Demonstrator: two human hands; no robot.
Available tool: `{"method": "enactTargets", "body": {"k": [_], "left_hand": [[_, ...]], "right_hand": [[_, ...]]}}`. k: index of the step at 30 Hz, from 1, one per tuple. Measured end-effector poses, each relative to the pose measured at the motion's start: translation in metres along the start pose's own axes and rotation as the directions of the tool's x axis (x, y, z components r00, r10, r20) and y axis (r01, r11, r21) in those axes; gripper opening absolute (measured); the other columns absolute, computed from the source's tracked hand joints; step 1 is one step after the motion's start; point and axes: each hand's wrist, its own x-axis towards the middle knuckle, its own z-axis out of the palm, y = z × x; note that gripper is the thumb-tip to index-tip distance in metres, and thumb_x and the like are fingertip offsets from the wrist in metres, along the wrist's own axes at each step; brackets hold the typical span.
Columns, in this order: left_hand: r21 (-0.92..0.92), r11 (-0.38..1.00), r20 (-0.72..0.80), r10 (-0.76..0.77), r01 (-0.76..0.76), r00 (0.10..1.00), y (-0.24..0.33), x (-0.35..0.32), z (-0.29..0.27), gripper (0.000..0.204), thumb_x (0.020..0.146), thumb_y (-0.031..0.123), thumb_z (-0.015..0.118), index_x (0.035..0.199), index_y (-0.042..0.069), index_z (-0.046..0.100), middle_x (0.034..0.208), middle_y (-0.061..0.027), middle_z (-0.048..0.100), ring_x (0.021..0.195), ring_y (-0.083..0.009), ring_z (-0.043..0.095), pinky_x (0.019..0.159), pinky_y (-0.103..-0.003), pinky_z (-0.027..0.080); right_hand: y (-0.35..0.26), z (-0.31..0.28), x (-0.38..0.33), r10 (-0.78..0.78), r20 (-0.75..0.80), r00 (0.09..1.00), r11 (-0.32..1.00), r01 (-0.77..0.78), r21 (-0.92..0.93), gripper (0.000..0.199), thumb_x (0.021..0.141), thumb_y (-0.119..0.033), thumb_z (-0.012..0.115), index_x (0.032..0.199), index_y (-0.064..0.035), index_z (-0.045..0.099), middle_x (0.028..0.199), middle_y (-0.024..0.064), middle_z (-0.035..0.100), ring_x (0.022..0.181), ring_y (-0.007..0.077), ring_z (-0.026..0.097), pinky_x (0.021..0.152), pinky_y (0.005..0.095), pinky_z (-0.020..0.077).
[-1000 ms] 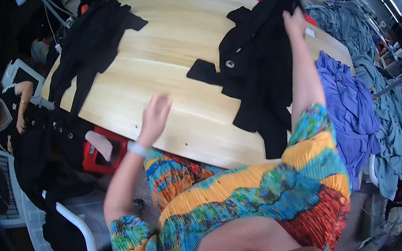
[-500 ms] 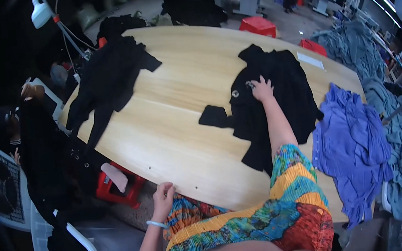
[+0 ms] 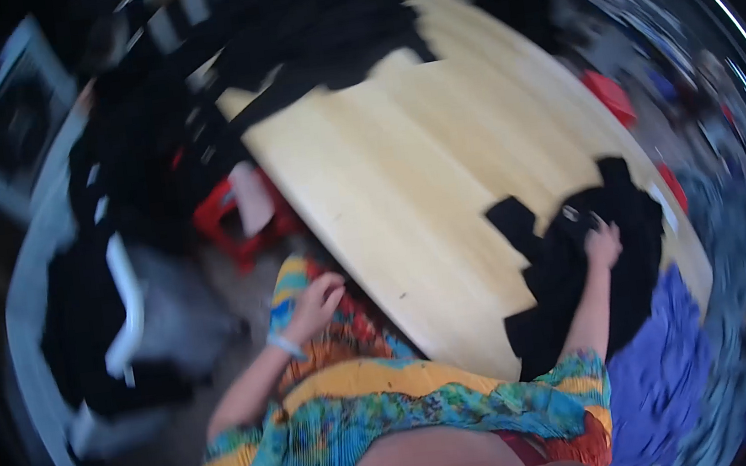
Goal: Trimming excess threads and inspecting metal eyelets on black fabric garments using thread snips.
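Note:
My right hand point(image 3: 604, 243) rests on a black garment point(image 3: 564, 294) at the right of the table, its blurred fingers apart on the cloth. A small pale round mark point(image 3: 570, 212) shows on the garment beside the fingertips. My left hand point(image 3: 312, 306), with a pale bracelet at its wrist, is held over my lap near the table's front edge. Its fingers are loosely curled together, and nothing shows in them. Another black garment point(image 3: 323, 36) lies across the far left of the table.
The pale wooden table point(image 3: 383, 158) runs ahead of me. A purple garment point(image 3: 660, 366) lies at the right, beside a grey-blue cloth pile point(image 3: 738, 283). To the left stand a red stool point(image 3: 229, 222) with a pink piece on it and a grey bin point(image 3: 183, 301) near dark cloth.
The view has swung left, so the table sits more to the right and blurs. My left hand has come off the table edge over my lap. My right hand stays on the black garment.

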Motion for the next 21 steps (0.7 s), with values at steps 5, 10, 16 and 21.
{"method": "enactTargets", "body": {"k": [5, 10, 16, 21], "left_hand": [[0.036, 0.99, -0.052, -0.136, 0.138, 0.989, 0.001, -0.042, -0.023, 0.015, 0.079, 0.016, 0.053, 0.087, 0.003, 0.052, 0.082, -0.0135, 0.057, 0.08, -0.0322, 0.056, 0.068, -0.039, 0.045], [0.116, 0.961, -0.258, -0.217, 0.253, 0.941, -0.007, -0.087, -0.061, 0.017, 0.08, 0.016, 0.054, 0.09, 0.002, 0.054, 0.086, -0.0147, 0.059, 0.081, -0.0292, 0.058, 0.069, -0.036, 0.046], [0.206, 0.978, -0.546, 0.086, 0.034, 0.833, 0.059, -0.081, -0.151, 0.01, 0.079, 0.006, 0.055, 0.088, 0.001, 0.056, 0.081, -0.0105, 0.057, 0.074, -0.0199, 0.057, 0.064, -0.029, 0.045], [0.709, 0.638, -0.436, 0.733, -0.302, 0.522, 0.148, -0.076, -0.229, 0.014, 0.076, 0.002, 0.059, 0.09, 0.001, 0.058, 0.085, -0.0096, 0.058, 0.074, -0.0159, 0.057, 0.062, -0.024, 0.047]], "right_hand": [[0.054, 0.023, 0.013, -0.032, 0.15, 0.988, 0.994, 0.047, -0.097, 0.038, 0.079, -0.026, 0.048, 0.116, -0.017, 0.051, 0.119, 0.0125, 0.049, 0.11, 0.0281, 0.046, 0.087, 0.0398, 0.042], [0.064, 0.015, 0.043, -0.154, 0.006, 0.988, 0.964, 0.149, 0.219, 0.035, 0.084, -0.015, 0.041, 0.111, 0.0059, 0.05, 0.11, 0.0239, 0.052, 0.103, 0.0364, 0.049, 0.09, 0.0377, 0.0388], [-0.14, -0.118, 0.044, -0.236, 0.043, 0.971, 0.438, 0.067, 0.896, 0.049, 0.09, -0.042, 0.038, 0.117, -0.0029, 0.049, 0.106, 0.009, 0.057, 0.069, 0.0137, 0.053, 0.058, 0.0225, 0.0436], [-0.3, -0.288, -0.036, -0.405, -0.219, 0.888, -0.239, 0.128, 0.963, 0.032, 0.091, -0.022, 0.042, 0.111, 0.0001, 0.052, 0.085, 0.0062, 0.059, 0.048, 0.0023, 0.031, 0.042, 0.0158, 0.0245]]}}
